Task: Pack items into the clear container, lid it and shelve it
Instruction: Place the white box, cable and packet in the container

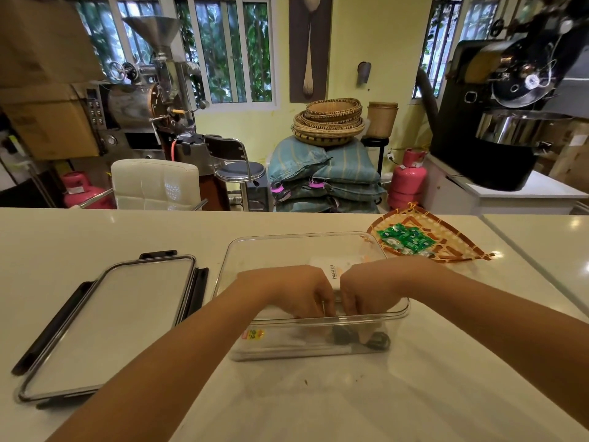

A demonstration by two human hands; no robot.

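A clear rectangular container [242, 250] stands on the white counter in front of me. Both hands reach down inside it at its near wall. My left hand [296, 291] and my right hand [366, 288] are side by side, fingers curled around dark items [379, 341] at the container's bottom. What each hand grips is blurred by the plastic wall. A white packet [331, 266] lies inside behind my hands. The container's lid [111, 320], clear with black clips, lies flat to the left.
A woven bamboo tray [452, 247] with several green packets [404, 239] sits at the container's far right corner. Beyond the counter's far edge are a white chair [156, 183], a stool, stacked sacks and roasting machines.
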